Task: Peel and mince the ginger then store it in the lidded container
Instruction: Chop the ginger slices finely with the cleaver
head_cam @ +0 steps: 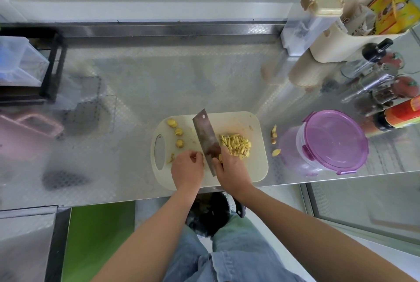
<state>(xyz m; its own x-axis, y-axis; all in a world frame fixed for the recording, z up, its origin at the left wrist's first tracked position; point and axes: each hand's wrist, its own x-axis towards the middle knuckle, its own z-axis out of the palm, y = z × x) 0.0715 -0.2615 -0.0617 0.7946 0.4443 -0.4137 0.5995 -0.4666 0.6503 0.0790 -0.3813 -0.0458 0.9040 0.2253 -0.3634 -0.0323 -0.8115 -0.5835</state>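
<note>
Hands are being held over the near edge of 1 cutting board [256,164]: 1 cleaver [205,133] is being gripped at its handle by the right hand [231,169]; the left hand [187,167] is being curled, whether round anything cannot be told. 1 pile of cut ginger [236,145] is being kept just right of the blade, 3 ginger chunks [178,131] left of it, and 1 lidded container [334,141], closed, right of the board.

ginger strips [236,145]: piled on cutting board [254,168] | container [293,152]: purple lid [334,141] on
</note>
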